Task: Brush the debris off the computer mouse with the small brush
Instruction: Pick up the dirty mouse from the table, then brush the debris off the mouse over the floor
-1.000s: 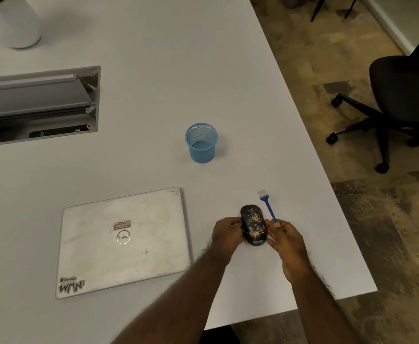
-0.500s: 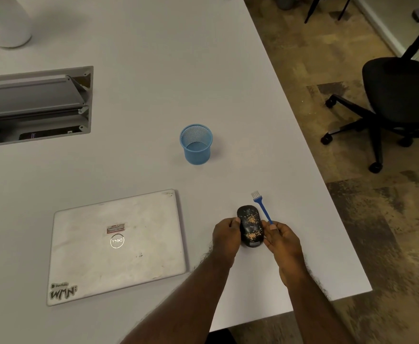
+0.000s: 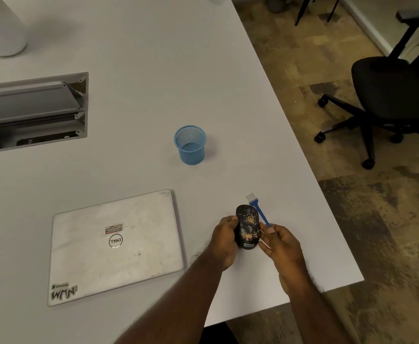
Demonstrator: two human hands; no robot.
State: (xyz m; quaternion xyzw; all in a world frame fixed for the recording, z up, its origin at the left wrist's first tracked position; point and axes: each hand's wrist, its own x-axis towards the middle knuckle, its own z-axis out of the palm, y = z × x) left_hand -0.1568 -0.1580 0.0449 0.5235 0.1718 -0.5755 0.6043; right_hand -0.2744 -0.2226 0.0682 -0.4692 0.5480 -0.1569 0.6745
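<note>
My left hand [image 3: 224, 235] clamps the mouse [image 3: 248, 227] steady; right hand [image 3: 281, 247] pinches brush [image 3: 259, 209] handle, bristles clear of debris [image 3: 250, 220].

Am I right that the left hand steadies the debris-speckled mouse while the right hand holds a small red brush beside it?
Not quite: the head view shows the small brush is blue, not red. The rest holds: the left hand steadies the debris-speckled mouse while the right hand holds the brush beside it.
</note>
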